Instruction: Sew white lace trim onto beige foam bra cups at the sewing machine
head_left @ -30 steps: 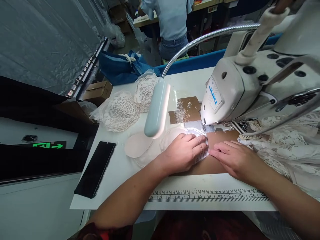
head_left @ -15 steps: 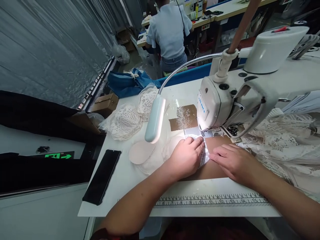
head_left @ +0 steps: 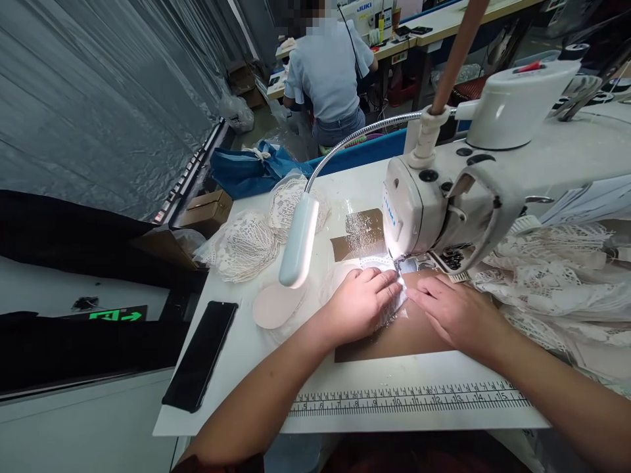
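Lace [head_left: 394, 307] at machine [head_left: 411, 203]: likely light, soft, easily puckered; best held near edge. Left hand [head_left: 362, 303] laid over it, unclenched; right hand [head_left: 451, 310] at edge, pinch unclear.

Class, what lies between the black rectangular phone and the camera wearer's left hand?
In the head view, a beige oval pad and pale sheer fabric lie there.

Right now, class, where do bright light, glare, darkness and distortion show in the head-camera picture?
All in the head view: the lamp glows and the white lace by the left hand is nearly washed out; glare speckles the brown patch beyond; the green exit sign shines between near-black areas; the forearms look stretched toward the lower corners, perhaps by a wide lens.
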### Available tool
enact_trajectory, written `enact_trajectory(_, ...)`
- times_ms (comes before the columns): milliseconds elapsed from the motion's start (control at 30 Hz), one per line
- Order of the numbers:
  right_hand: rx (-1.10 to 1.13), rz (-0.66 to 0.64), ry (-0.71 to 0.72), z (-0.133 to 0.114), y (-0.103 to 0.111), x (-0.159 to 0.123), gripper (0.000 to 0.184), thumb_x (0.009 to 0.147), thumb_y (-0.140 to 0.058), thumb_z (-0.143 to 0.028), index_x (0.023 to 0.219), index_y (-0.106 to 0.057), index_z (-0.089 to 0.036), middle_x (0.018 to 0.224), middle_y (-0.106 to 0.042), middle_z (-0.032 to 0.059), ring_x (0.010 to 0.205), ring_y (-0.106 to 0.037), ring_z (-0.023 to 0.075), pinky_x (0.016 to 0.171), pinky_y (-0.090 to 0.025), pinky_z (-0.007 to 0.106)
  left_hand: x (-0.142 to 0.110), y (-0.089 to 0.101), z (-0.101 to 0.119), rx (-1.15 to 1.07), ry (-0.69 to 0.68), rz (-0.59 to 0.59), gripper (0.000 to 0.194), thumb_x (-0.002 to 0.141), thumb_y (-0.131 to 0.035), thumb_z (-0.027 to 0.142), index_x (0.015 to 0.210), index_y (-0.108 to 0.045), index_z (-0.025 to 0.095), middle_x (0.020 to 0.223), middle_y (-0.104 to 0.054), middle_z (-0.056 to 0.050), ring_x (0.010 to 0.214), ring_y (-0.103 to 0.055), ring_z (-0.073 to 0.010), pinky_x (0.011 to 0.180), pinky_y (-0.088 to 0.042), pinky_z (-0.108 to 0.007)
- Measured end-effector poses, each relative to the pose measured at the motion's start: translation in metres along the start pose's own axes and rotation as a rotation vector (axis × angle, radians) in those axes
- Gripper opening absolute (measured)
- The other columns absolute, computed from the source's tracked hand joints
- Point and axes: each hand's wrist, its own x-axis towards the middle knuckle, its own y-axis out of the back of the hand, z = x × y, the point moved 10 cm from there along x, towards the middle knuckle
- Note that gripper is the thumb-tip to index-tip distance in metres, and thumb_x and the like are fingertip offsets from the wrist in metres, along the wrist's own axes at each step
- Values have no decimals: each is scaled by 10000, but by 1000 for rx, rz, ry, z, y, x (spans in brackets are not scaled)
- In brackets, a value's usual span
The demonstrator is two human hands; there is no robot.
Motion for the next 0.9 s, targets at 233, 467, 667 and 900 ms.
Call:
enact_trajectory(233,-19,-2,-29,3,-1,0,286,827,-501,-56,992,-705,-169,812,-623,48,704,-500,182,611,-302,309,-3,-5,3,7,-43,-19,416,952,-420,207,1353,-526,170,1455,-491,-42,1065,-489,-237,869,-418,-375)
enact_trajectory(467,-56,11,-82,6,3,9,329,784,-495,-31,979,-714,-180,774,-626,31,559,-416,146,511,-238,296,1,-3,-6,-6,-18,-71,437,941,-425,202,1366,-521,183,1466,-480,-41,1081,-488,-251,865,-414,-382)
enact_trajectory(667,-103,-3,-162,11,1,15,429,752,-500,-25,1078,-713,-204,727,-626,24,503,-346,134,472,-188,291,10,-2,-23,18,3,-64,431,937,-433,199,1355,-537,211,1448,-499,-54,1061,-493,-253,824,-409,-378)
enact_trajectory(900,-41,-80,-228,23,-17,7,508,786,-490,-64,1224,-667,-251,814,-660,37,545,-441,125,457,-223,271,15,-3,-38,6,28,-3,478,876,-483,149,1348,-541,195,1385,-550,-90,1028,-491,-258,769,-375,-362)
